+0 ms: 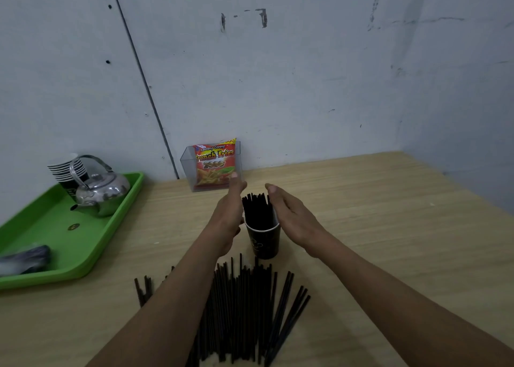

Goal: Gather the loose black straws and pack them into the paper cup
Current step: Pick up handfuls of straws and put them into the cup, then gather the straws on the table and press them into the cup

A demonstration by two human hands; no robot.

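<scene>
You sat at a wooden table (389,227) pushed into the corner of a pale wall (306,74). One black paper cup (265,243) stood upright in the middle, with a bunch of black straws (257,213) sticking up out of it. Your left hand (230,213) and right hand (292,216) were both flat, with straight fingers, one on each side of that bunch. You held nothing. I could not tell if your palms touched the straws.

Near you lay one big pile of loose straws (244,311), too many to count, running off the near edge of the picture. A few more straws (143,291) lay apart on the left.

Far left sat one green tray (41,222). On it were one shiny kettle (103,191), one stack of cups (66,169) and one blurry wrapped bundle (25,258). By the far wall stood one clear box (186,166) with one red snack bag (214,163) inside. To the right of the cup, the wood ran on to the side wall.
</scene>
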